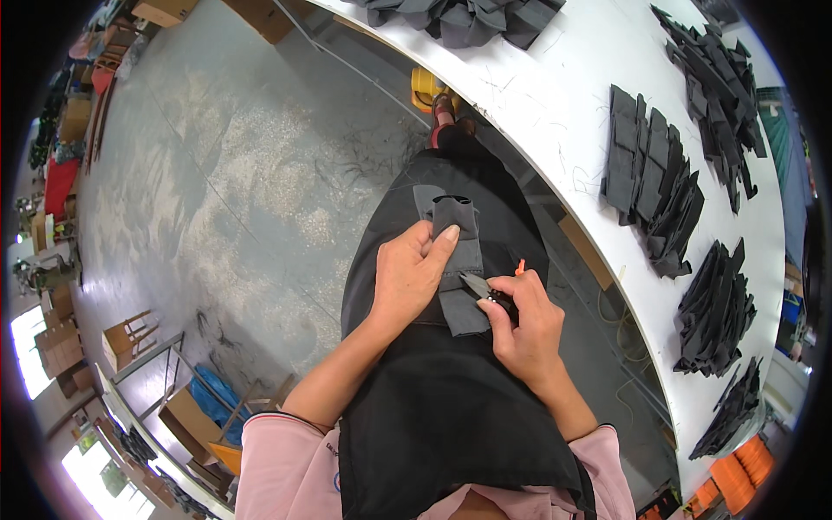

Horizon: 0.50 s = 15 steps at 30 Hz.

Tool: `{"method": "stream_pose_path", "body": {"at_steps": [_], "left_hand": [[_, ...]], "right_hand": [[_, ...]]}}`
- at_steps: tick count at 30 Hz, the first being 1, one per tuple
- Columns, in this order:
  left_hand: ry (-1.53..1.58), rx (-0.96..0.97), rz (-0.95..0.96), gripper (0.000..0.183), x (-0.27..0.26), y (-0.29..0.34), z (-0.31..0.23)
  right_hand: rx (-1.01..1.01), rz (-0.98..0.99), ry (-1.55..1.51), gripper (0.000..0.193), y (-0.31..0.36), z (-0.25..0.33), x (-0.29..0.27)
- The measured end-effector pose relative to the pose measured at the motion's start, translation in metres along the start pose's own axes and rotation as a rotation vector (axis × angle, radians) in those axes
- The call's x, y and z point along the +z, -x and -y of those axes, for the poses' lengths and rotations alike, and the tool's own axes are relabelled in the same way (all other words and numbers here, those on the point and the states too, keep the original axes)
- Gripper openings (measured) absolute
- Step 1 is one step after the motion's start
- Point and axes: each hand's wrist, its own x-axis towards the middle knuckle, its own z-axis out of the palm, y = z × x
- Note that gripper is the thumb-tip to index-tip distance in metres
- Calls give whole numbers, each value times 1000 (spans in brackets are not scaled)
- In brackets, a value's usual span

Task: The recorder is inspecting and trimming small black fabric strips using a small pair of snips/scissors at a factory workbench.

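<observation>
My left hand point(407, 270) pinches a folded dark grey fabric piece point(464, 253) between thumb and fingers, over my lap. The piece is long and narrow, with a stitched seam across it. Its lower end hangs free toward me. Closed around a pair of thread snips point(476, 284), my right hand point(527, 322) is just right of the fabric. The blades point left and lie at the seam; whether they touch it I cannot tell. A small orange part point(521, 267) sticks up by my right fingers. Under both hands is a black apron point(451, 390).
A curved white table point(572, 130) runs along my right and ahead, bearing several dark fabric bundles point(646, 165). An orange stack point(744, 472) is at the lower right. A yellow object point(425, 87) sits by my foot. Cardboard boxes point(186, 420) and a blue bag point(217, 399) stand left.
</observation>
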Motion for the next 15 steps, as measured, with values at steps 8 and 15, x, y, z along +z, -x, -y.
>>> {"method": "stream_pose_path", "body": {"at_steps": [8, 15], "left_hand": [[84, -41, 40, 39, -1, -3, 6], [389, -288, 172, 22, -4, -1, -8]], "right_hand": [[2, 16, -119, 22, -3, -5, -1], [2, -90, -91, 21, 5, -13, -4]]}}
